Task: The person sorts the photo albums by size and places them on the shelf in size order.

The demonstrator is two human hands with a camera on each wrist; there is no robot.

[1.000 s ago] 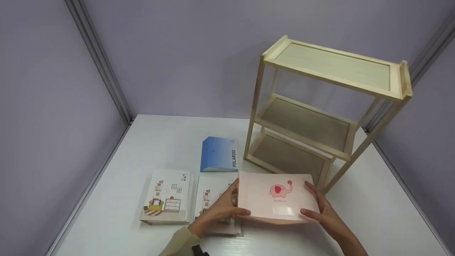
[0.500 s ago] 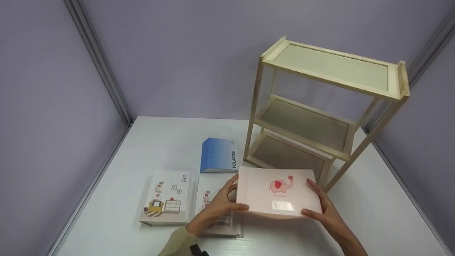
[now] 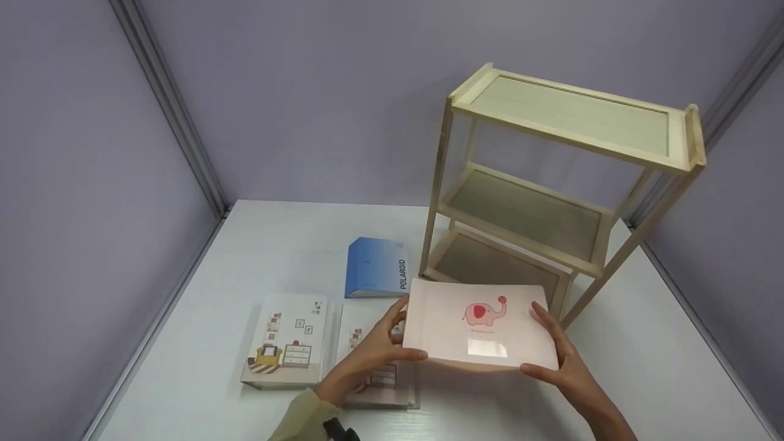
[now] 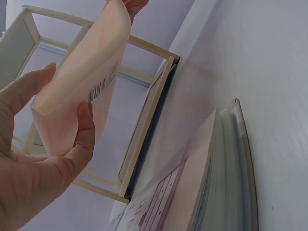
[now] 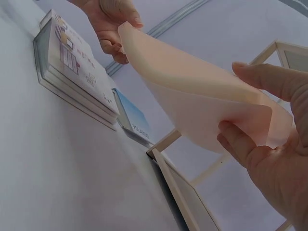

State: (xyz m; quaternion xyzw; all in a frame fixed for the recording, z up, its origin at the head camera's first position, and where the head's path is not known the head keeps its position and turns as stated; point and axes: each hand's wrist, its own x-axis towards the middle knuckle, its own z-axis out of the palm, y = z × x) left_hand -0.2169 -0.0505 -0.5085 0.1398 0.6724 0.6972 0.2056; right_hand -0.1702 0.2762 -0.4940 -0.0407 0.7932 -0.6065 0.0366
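Note:
A pink album [image 3: 450,324] with an elephant on its cover is held level above the table, in front of the shelf rack. My left hand [image 3: 373,355] grips its left end, thumb on the near edge and fingers underneath. At the right end my right hand [image 3: 569,364] grips it between thumb and fingers. From the left wrist, the album's underside [image 4: 103,94] shows a barcode, with fingertips pressing there. In the right wrist view its edge [image 5: 192,82] bows downward between both hands.
A three-tier wooden rack [image 3: 569,116] stands at the back right. Left of it lies a blue album [image 3: 375,266] marked POLAROID. Two white albums with room drawings lie in front, one at left [image 3: 288,337] and one [image 3: 392,392] partly under my left forearm.
Both hands have raised the pink album slightly and moved it a little away from me, toward the rack. The other albums and the rack stay where they were.

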